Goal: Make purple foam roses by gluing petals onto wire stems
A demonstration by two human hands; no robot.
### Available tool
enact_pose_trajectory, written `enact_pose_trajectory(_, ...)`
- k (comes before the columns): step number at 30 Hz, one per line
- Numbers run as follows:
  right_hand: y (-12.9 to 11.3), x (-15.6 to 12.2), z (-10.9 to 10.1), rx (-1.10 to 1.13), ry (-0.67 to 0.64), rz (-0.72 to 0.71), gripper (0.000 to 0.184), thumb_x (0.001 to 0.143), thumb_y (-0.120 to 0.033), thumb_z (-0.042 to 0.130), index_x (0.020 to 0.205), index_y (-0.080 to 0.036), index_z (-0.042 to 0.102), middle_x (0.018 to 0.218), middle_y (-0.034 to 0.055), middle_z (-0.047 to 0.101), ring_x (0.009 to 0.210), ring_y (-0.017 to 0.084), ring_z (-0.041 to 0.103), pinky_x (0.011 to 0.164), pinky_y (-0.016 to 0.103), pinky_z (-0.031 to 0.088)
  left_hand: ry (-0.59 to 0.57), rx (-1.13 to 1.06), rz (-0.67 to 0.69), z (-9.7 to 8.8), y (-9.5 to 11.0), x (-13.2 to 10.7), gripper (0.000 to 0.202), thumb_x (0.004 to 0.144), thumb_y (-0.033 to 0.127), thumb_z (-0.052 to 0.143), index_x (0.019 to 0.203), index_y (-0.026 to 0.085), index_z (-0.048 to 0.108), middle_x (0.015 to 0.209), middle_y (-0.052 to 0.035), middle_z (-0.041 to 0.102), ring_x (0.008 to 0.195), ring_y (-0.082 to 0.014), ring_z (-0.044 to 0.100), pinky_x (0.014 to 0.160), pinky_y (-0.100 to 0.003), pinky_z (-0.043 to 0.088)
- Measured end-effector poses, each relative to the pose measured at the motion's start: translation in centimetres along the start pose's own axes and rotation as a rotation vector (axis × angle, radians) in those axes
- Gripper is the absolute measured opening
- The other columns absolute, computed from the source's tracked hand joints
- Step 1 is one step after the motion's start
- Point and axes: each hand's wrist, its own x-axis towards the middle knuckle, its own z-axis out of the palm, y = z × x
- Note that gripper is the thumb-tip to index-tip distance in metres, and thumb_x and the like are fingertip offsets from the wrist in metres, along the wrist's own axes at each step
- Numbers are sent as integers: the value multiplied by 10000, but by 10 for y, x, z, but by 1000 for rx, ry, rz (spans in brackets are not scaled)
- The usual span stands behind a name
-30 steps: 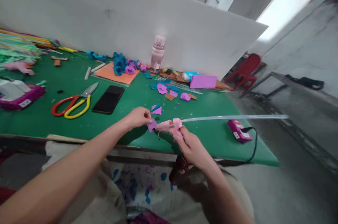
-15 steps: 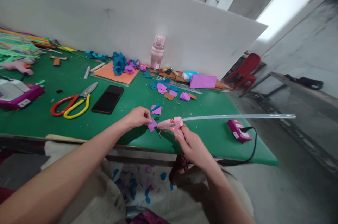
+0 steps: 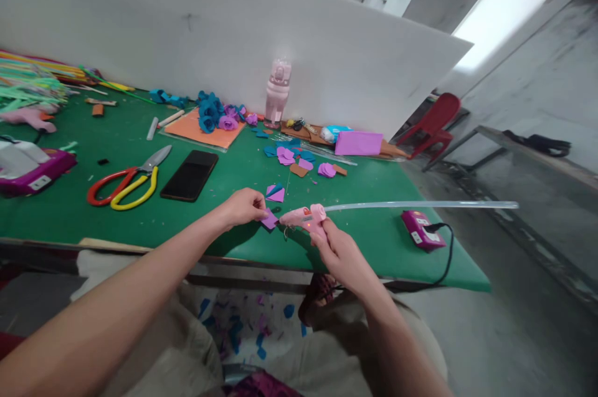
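Note:
My left hand (image 3: 243, 206) pinches a small purple foam piece (image 3: 270, 219) just above the front of the green table (image 3: 70, 210). My right hand (image 3: 337, 252) grips a pink glue gun (image 3: 304, 218) by its handle, nozzle pointing left at the foam piece. A long clear glue stick (image 3: 420, 204) juts out of the gun's back to the right. More purple and teal foam cut-outs (image 3: 276, 193) lie just beyond my hands.
Red and yellow scissors (image 3: 126, 184) and a black phone (image 3: 189, 175) lie left of centre. Teal and purple foam roses (image 3: 215, 115), an orange sheet, a pink bottle (image 3: 277, 91) stand by the white back board. A magenta power strip (image 3: 419, 230) sits right.
The glue gun has shifted slightly right and its nozzle sits a little off the foam piece; my left hand keeps its pinch. The view drifted slightly.

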Motion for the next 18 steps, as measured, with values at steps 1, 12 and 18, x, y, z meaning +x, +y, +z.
enact_pose_trajectory(1, 0, 0, 0, -1, 1, 4, 238, 903, -339, 329, 980, -169, 478, 861, 84, 637, 689, 188, 571, 602, 258, 376, -1, -4, -1, 0, 0, 0, 104, 585, 248, 610, 540, 170, 558, 537, -3, 603, 560, -147, 546, 517, -235, 385)
enact_pose_trajectory(12, 1, 0, 1, 39, 36, 38, 232, 890, -347, 349, 921, -168, 494, 803, 78, 630, 657, 179, 562, 583, 257, 371, -10, -58, -26, 0, 2, -2, 96, 571, 237, 612, 541, 171, 550, 528, 11, 589, 557, -138, 538, 529, -231, 390)
enact_pose_trajectory(18, 8, 2, 0, 457, -7, 175, 303, 861, -468, 373, 869, -188, 488, 734, 19, 596, 452, 95, 452, 432, 217, 336, -13, -71, -31, 1, 1, -1, 65, 580, 225, 607, 566, 164, 590, 548, -2, 605, 575, -145, 546, 547, -237, 397)
